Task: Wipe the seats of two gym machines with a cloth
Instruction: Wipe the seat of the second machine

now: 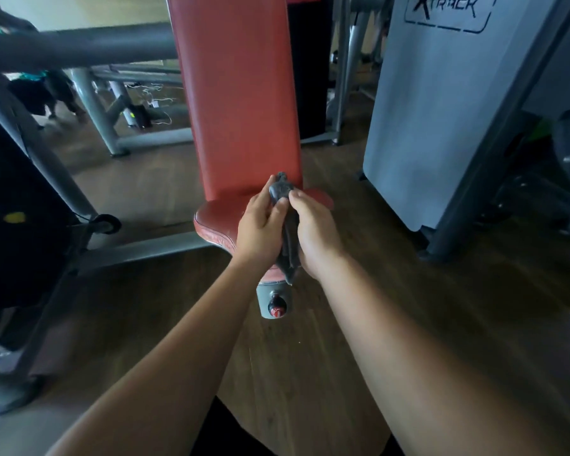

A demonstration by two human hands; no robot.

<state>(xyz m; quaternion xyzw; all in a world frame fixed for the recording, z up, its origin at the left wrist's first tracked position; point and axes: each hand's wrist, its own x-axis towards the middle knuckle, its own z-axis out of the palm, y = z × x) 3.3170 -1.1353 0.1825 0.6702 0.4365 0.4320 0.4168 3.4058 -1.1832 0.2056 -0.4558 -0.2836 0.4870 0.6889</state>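
My forearms point(208, 327) meet at the cloth point(288, 232), gripped between left hand point(260, 232) and right hand point(316, 235), both equally near, its long axis pointing away from me, over the seat point(214, 220).

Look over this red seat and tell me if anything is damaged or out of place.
The seat has a scuffed, paler patch along its left edge, which looks like worn upholstery. Loose white cables trail on the floor behind and left of the backrest. Otherwise nothing stands out.
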